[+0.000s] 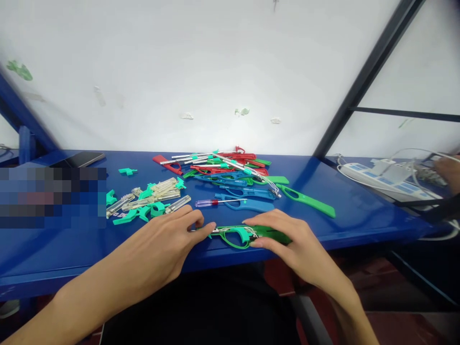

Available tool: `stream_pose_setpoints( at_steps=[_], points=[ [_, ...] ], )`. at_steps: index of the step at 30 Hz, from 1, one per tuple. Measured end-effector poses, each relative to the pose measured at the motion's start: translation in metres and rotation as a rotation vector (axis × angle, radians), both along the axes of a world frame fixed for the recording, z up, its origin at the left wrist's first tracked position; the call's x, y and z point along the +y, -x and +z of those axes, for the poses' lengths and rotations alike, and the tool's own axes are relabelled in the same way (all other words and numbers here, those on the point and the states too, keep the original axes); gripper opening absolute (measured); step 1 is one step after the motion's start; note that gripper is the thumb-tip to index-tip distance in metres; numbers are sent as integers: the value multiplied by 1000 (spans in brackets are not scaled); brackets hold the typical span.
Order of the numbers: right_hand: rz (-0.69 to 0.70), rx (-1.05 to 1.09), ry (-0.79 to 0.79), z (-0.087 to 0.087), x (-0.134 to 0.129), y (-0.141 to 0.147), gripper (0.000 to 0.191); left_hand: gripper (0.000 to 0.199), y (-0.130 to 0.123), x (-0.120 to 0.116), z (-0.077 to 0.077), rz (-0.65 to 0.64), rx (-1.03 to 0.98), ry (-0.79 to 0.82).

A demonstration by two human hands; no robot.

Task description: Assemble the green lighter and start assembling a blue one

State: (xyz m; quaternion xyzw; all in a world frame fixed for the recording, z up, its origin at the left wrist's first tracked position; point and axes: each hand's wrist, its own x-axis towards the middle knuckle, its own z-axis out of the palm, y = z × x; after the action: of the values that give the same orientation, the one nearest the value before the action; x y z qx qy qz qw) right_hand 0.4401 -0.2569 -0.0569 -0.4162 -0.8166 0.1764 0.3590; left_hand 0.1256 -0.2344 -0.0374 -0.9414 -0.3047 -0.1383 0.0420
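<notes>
A green lighter body point(275, 233), a long-necked utility lighter with its inside exposed, lies at the table's front edge. A teal trigger point(245, 233) and white wires sit in it. At its left end, the thumb and forefinger of my left hand point(168, 239) pinch the metal rod. My right hand point(293, 237) grips the handle end, thumb in front and fingers behind. Just beyond lies a screwdriver point(205, 203) with a clear purple handle, beside a blue lighter shell point(257, 205).
Red, blue and green shells with metal rods point(215, 158) are heaped at the back. Clear tanks point(168, 189) and teal triggers point(129, 215) lie left, near a dark phone-like object point(84, 159). Power strips point(384, 179) and another person's hand point(447, 172) are at right.
</notes>
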Motion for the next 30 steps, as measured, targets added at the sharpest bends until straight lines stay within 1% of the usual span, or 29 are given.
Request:
stream_pose_setpoints(
  at_steps=[3, 7, 9, 11, 15, 17, 18, 19, 21, 23, 30],
  points=[
    [-10, 4, -2, 1, 0, 0, 25, 56, -3, 1, 2, -19, -17, -24],
    [-21, -17, -6, 3, -4, 5, 23, 34, -7, -1, 4, -27, -92, -50],
    [-22, -21, -10, 4, -8, 9, 22, 29, -7, -1, 2, -32, -132, -47],
    [-29, -9, -3, 4, -12, 13, 21, 29, -6, 2, -3, -21, -175, -36],
    [-30, 52, 49, 2, -17, 18, 25, 28, -2, 14, -15, -14, -233, 27],
    [-39, 94, 60, 2, -17, 18, 15, 26, -1, 18, -18, -28, -263, 48],
    [-53, 107, 60, 2, -18, 18, 9, 25, -1, 19, -19, -33, -279, 53],
    [-72, 114, 56, 3, -18, 18, 9, 24, -1, 19, -19, -36, -293, 57],
    [-115, 108, 56, 3, -19, 17, 13, 23, -3, 19, -18, -33, -312, 62],
    [-142, 94, 66, 3, -20, 17, 14, 22, -3, 18, -18, -26, -318, 65],
    [-178, 89, 93, 3, -19, 18, 14, 26, -1, 21, -20, -63, -286, 32]
  ],
)
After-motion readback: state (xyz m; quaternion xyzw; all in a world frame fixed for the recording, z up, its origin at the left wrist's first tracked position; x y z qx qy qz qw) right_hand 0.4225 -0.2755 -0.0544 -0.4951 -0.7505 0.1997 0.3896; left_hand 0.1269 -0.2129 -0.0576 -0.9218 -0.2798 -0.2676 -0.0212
